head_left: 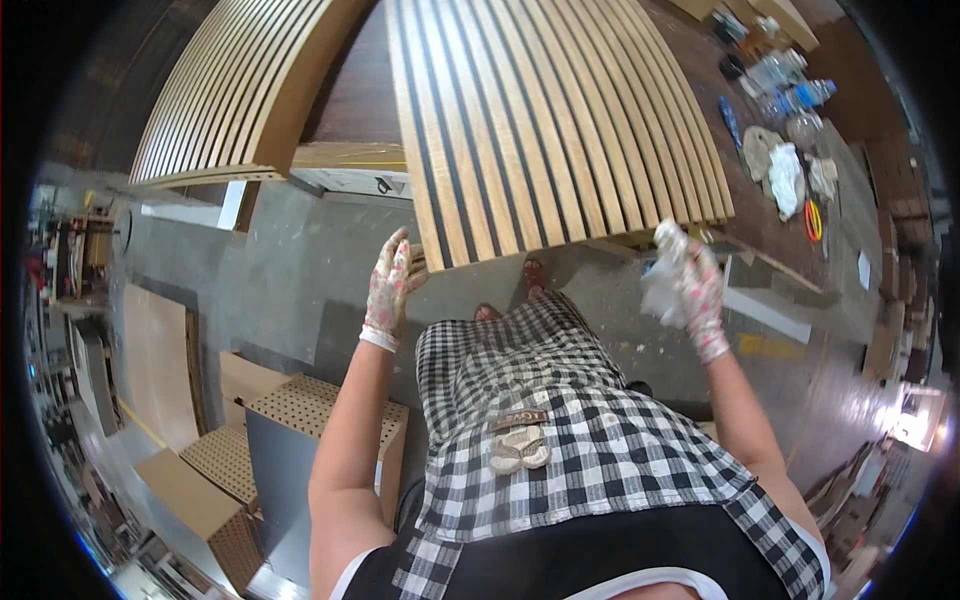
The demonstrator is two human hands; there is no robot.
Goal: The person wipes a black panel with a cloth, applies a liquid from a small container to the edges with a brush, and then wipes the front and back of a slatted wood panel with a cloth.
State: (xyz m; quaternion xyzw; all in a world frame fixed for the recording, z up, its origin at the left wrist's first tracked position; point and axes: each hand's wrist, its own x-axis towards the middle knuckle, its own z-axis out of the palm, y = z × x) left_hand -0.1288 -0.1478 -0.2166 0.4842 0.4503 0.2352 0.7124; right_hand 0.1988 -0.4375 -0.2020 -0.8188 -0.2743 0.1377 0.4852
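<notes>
In front of me a wooden slatted panel (560,130), light strips with dark grooves, lies on the brown workbench with its near edge overhanging. My left hand (393,283), in a white glove with pink spots, is at the panel's near left corner. Its fingers are extended along the edge; I cannot tell whether they press on it. In my right hand (702,295), gloved the same way, is a crumpled whitish rag (664,285), held just off the panel's near right corner. The rag is partly blurred.
A second slatted piece (235,90) stands to the left across a gap. Plastic bottles (800,98), crumpled cloths (785,180) and a coloured ring (812,222) lie on the workbench (745,240) at right. Perforated boards (325,405) and a tan board (160,360) stand on the floor at left.
</notes>
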